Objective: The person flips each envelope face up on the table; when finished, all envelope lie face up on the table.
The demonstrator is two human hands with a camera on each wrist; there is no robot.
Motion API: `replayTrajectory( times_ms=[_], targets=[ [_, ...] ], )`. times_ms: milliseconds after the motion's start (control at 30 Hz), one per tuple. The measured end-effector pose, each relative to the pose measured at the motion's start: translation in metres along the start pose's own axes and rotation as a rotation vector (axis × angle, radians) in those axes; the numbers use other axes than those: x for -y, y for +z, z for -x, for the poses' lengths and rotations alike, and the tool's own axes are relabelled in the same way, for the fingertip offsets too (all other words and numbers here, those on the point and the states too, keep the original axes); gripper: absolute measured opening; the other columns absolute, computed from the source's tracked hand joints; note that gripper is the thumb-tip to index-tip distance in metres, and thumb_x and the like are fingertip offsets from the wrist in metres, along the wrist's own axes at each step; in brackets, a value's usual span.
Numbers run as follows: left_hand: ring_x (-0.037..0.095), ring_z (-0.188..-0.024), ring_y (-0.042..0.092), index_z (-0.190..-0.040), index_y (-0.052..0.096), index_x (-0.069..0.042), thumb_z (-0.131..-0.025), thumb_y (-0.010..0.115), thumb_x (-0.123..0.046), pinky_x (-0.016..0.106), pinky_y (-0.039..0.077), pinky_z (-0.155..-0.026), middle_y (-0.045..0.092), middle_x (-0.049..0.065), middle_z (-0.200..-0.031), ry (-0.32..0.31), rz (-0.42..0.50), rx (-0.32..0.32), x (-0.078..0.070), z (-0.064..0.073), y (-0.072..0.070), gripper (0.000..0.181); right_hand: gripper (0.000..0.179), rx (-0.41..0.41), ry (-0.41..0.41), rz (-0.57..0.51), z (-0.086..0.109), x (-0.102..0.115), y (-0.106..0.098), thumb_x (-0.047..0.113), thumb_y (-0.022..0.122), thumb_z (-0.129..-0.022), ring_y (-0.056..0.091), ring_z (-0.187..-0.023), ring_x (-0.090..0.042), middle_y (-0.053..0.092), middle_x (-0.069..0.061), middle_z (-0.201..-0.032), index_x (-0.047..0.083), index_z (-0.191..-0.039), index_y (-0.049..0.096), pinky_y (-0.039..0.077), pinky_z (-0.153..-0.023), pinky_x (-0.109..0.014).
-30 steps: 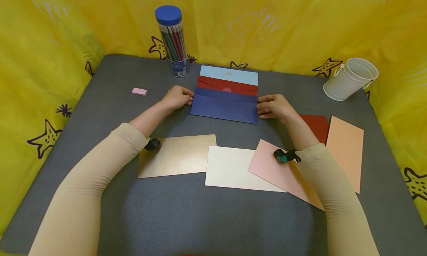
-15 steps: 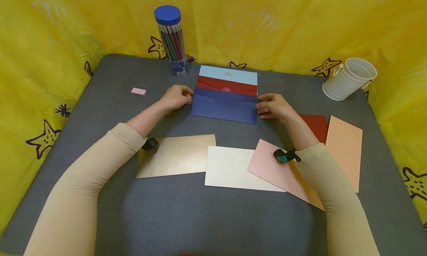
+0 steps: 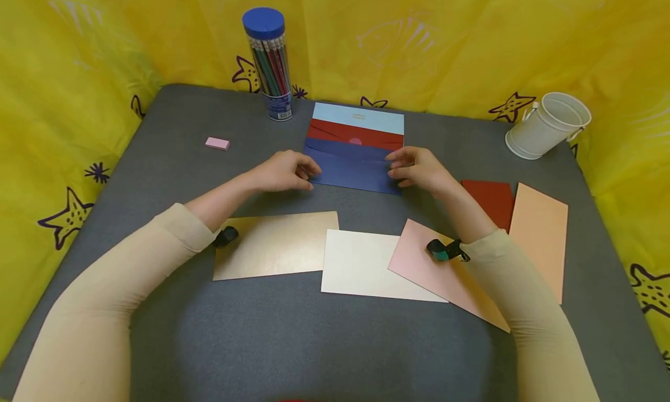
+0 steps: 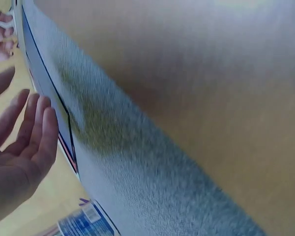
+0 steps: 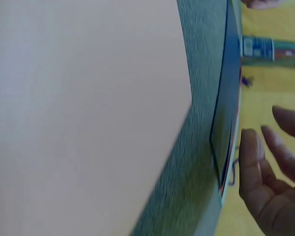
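A dark blue envelope (image 3: 352, 168) lies in front on a staggered stack, with a red envelope (image 3: 330, 129) and a light blue envelope (image 3: 335, 111) showing behind it. Over its left end is my left hand (image 3: 282, 171), fingers loosely bent and holding nothing. At the right end my right hand (image 3: 421, 169) hovers the same way, with a gap between thumb and fingers. Both wrist views show loose fingers apart from each other, on the left hand (image 4: 24, 142) and on the right hand (image 5: 273, 182). Whether any fingertip touches the envelope, I cannot tell.
Nearer lie a gold envelope (image 3: 282, 245), a white envelope (image 3: 361, 265) and a pink envelope (image 3: 419, 248) overlapping it. To the right are a dark red envelope (image 3: 489, 201) and a peach envelope (image 3: 541, 239). A pencil tub (image 3: 272, 70), pink eraser (image 3: 217, 143) and white bucket (image 3: 544, 128) stand behind.
Both hands have left the sides of the envelope stack and moved inward over the blue envelope, the left one also nearer to me. The stack has stayed in place.
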State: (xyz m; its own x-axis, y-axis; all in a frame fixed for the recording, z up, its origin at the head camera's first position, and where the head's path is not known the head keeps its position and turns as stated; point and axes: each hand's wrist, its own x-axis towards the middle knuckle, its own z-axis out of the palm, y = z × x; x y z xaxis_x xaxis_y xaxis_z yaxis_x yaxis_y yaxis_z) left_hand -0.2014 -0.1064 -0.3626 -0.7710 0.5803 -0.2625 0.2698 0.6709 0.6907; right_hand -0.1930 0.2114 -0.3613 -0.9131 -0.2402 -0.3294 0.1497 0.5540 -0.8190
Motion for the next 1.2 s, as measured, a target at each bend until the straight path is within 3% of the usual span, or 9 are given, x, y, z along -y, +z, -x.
replayTrajectory(
  times_ms=[200,467,800,967,1200],
  targets=[
    [0.026,-0.106,0.063,-0.126,0.064,-0.004,-0.08,0.08,-0.012,0.039,0.053,-0.096,0.067,0.013,-0.122,0.05,-0.034,0.126,-0.007,0.007,0.013,0.049,0.034,0.111,-0.115,0.128,0.0,0.013,0.025,0.01,0.068,-0.091,0.065,-0.092,-0.02,0.063,-0.017,-0.116,0.005,-0.124,0.063,0.059,-0.078,-0.027],
    [0.022,-0.095,0.057,-0.123,0.06,-0.003,-0.072,0.086,-0.016,0.033,0.049,-0.086,0.063,0.011,-0.108,0.123,-0.089,0.199,-0.009,0.01,0.025,0.058,0.035,0.272,-0.257,0.32,0.003,0.034,0.064,0.012,0.074,-0.086,0.066,-0.099,-0.024,0.068,-0.012,-0.114,0.007,-0.12,0.065,0.055,-0.085,-0.031],
    [0.02,-0.084,0.051,-0.098,0.062,-0.005,-0.067,0.09,-0.019,0.029,0.043,-0.074,0.058,0.008,-0.092,0.112,-0.222,0.185,-0.014,0.011,0.032,0.044,0.035,0.317,-0.31,0.446,0.005,0.041,0.094,0.015,0.081,-0.08,0.065,-0.083,-0.017,0.07,-0.008,-0.103,0.007,-0.111,0.068,0.054,-0.076,-0.028],
    [0.018,-0.079,0.051,-0.088,0.066,-0.008,-0.066,0.091,-0.021,0.026,0.042,-0.07,0.058,0.006,-0.086,0.097,-0.259,0.169,-0.013,0.011,0.033,0.036,0.033,0.304,-0.34,0.532,0.006,0.039,0.1,0.018,0.084,-0.078,0.06,-0.086,-0.019,0.066,-0.008,-0.099,0.008,-0.106,0.069,0.051,-0.075,-0.028],
    [0.018,-0.079,0.051,-0.086,0.066,-0.009,-0.066,0.091,-0.022,0.026,0.042,-0.071,0.057,0.005,-0.084,0.093,-0.262,0.167,-0.012,0.009,0.033,0.035,0.03,0.289,-0.332,0.578,0.008,0.039,0.103,0.02,0.084,-0.079,0.057,-0.088,-0.02,0.064,-0.008,-0.097,0.008,-0.101,0.069,0.049,-0.078,-0.03]
  ],
)
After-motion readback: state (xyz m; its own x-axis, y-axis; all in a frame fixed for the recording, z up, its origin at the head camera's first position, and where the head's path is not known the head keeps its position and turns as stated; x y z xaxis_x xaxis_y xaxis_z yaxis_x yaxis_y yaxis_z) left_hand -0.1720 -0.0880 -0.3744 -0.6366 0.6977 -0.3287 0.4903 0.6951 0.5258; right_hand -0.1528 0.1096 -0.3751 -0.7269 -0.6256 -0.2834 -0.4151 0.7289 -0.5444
